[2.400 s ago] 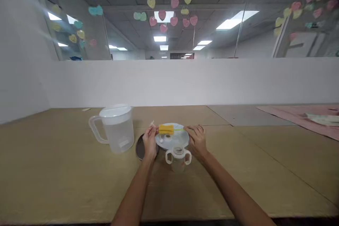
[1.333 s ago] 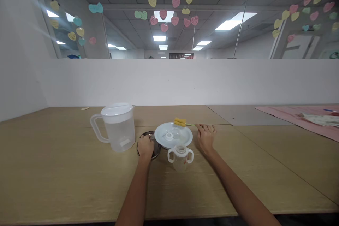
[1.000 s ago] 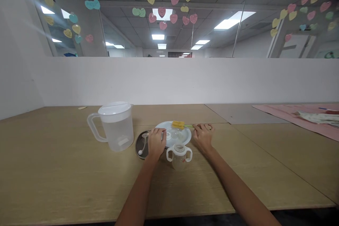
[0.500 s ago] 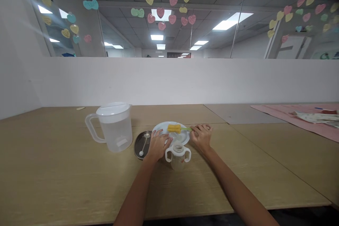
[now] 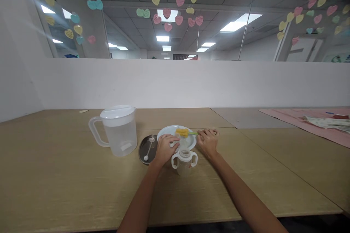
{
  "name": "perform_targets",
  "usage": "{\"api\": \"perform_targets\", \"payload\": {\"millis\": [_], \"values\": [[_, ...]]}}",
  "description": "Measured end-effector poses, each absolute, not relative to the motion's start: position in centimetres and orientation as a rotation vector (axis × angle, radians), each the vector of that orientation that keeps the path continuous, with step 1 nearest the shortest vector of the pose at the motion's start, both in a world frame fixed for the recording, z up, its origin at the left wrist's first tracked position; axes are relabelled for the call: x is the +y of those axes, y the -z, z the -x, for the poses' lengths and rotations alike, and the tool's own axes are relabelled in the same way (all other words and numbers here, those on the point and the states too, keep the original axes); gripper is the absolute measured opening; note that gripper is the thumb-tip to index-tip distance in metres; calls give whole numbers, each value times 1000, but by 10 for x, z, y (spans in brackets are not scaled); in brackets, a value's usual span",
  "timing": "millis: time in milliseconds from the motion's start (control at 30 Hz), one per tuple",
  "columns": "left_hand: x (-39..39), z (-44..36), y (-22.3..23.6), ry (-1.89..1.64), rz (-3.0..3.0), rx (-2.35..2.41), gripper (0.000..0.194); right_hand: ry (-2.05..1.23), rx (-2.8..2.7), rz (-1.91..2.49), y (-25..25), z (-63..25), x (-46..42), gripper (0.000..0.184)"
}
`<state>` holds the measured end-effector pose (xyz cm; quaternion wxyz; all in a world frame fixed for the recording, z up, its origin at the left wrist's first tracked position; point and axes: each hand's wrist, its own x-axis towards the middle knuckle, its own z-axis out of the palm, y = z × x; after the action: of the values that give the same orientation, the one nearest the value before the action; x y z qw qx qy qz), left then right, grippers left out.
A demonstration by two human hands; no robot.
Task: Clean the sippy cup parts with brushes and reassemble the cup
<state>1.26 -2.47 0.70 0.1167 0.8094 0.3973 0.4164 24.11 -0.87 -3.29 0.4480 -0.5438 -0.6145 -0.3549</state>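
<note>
A sponge bottle brush with a yellow head [image 5: 182, 132] and thin green stem is gripped by my right hand [image 5: 207, 141]. Its head lies over the white plate [image 5: 167, 128]. My left hand [image 5: 166, 149] curls over the plate's left side, fingers drawn together around something small and pale that I cannot make out. Just in front of the plate, a clear baby bottle [image 5: 184, 164] with two white side handles stands upright, its top uncovered. Beside my left hand lies a dark metal tray [image 5: 142, 153] bearing a white long-handled brush [image 5: 149, 149].
A translucent lidded pitcher [image 5: 120, 134] stands on the left of the wooden table [image 5: 68, 174]. A pink cloth [image 5: 290, 114] with several items covers the far right corner. Behind the table rises a white wall [image 5: 175, 83] below glass.
My left hand's spread fingers have closed together over the plate. The yellow brush head has shifted slightly right and tilted, while my right hand stays nearly in place.
</note>
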Motion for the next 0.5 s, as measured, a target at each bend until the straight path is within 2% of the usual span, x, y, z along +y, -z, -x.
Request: {"api": "perform_targets", "payload": {"millis": [267,500], "values": [[-19,-12,-7,-1553,-1740,1037,11,866,-1466,1352,31,-241,-10,20],[-16,-12,-4,-1708,-1672,1003,33,828,-1508,1240,27,-234,-18,18]]}}
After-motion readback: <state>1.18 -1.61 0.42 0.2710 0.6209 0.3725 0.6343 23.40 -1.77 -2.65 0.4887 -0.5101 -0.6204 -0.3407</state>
